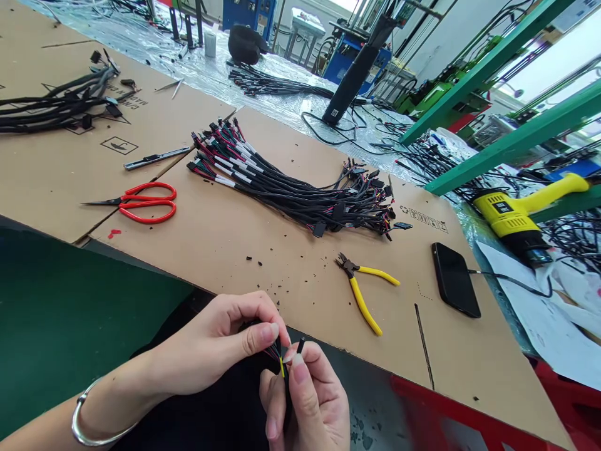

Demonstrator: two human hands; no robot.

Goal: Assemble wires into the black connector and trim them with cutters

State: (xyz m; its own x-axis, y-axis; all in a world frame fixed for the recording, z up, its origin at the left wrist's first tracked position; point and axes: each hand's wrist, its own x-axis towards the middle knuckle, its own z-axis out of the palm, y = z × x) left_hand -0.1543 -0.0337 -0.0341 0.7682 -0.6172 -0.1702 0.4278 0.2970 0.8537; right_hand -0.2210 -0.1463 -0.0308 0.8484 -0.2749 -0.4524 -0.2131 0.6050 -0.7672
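My left hand (235,341), with a silver bangle at the wrist, pinches the black cable and its thin wires just off the table's front edge. Close beside it, my right hand (307,398) is closed around the same black cable (288,401), and a short black tube end (300,345) sticks up between its thumb and forefinger. A yellow wire (282,367) shows between the two hands. Beyond them, a bundle of black cables (291,194) with white labels and connectors lies on the cardboard-covered table (225,244).
Red-handled scissors (150,203) and a utility knife (156,158) lie left. Yellow-handled cutters (364,288) and a black phone (455,280) lie right, near a yellow heat gun (511,219). More cables (56,103) lie far left. Green posts (511,147) stand at the right.
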